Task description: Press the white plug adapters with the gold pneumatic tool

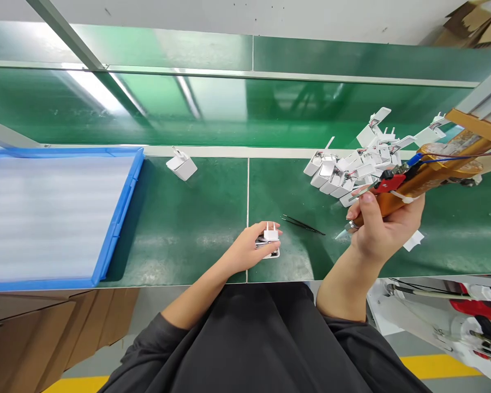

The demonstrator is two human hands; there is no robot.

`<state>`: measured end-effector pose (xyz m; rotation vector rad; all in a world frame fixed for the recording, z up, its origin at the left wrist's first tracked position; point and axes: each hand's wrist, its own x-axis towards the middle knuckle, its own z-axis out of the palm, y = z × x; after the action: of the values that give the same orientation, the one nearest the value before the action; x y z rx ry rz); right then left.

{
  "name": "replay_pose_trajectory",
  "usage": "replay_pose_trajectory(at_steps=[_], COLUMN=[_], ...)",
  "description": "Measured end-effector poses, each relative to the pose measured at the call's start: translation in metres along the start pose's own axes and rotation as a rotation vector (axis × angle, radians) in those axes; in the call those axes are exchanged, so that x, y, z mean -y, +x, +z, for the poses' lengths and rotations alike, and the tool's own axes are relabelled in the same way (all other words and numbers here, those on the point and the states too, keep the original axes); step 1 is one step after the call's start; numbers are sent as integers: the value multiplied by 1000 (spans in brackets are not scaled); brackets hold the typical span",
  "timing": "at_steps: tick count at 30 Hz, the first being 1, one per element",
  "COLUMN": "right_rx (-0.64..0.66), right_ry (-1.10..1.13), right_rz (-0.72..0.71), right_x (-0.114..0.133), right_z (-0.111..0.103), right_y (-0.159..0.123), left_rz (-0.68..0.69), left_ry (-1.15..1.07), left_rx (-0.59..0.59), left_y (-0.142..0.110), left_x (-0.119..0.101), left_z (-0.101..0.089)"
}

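Note:
My left hand (pixel 251 246) is closed around a white plug-in charger (pixel 271 234) on the green bench, its two prongs pointing away from me. The charger's casing looks open, with dark parts showing inside. My right hand (pixel 374 224) grips an orange glue gun (pixel 396 199) with a red lever and a pale pointed nozzle, held up in the air. That nozzle points down and left, apart from the charger. Between the hands lie black tweezers (pixel 303 224). Several white chargers with their lids open (pixel 352 166) are heaped beyond my right hand.
One white charger (pixel 182 165) stands alone at the back left of the bench. A blue tray (pixel 118 224) with a white lining takes up the left side. A small white piece (pixel 413 240) lies right of my right wrist. Cardboard boxes (pixel 53 333) are below left.

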<state>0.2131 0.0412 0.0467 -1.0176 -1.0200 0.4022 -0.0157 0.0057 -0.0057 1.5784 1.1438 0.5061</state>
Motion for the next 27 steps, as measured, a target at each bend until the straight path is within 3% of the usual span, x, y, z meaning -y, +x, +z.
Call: replay_pose_trajectory(at_steps=[3, 6, 8, 11, 15, 21, 27], right_rx=[-5, 1, 3, 6, 20, 13, -11], right_ry=[14, 44, 49, 51, 36, 22, 46], right_rz=[-11, -1, 9, 13, 13, 18, 46], right_x=[0, 0, -1, -1, -2, -2, 0], right_z=[0, 0, -1, -1, -2, -1, 1], right_y=[0, 0, -1, -1, -2, -3, -2], left_rz=[75, 269, 389, 471, 578, 687, 585], left_ry=[-5, 234, 435, 670, 784, 695, 931], left_rx=[-69, -150, -136, -134, -261, -384, -395], left_y=[3, -3, -10, -22, -30, -27, -31], left_x=[8, 7, 1, -9, -6, 8, 16], left_z=[9, 8, 4, 2, 13, 26, 31])
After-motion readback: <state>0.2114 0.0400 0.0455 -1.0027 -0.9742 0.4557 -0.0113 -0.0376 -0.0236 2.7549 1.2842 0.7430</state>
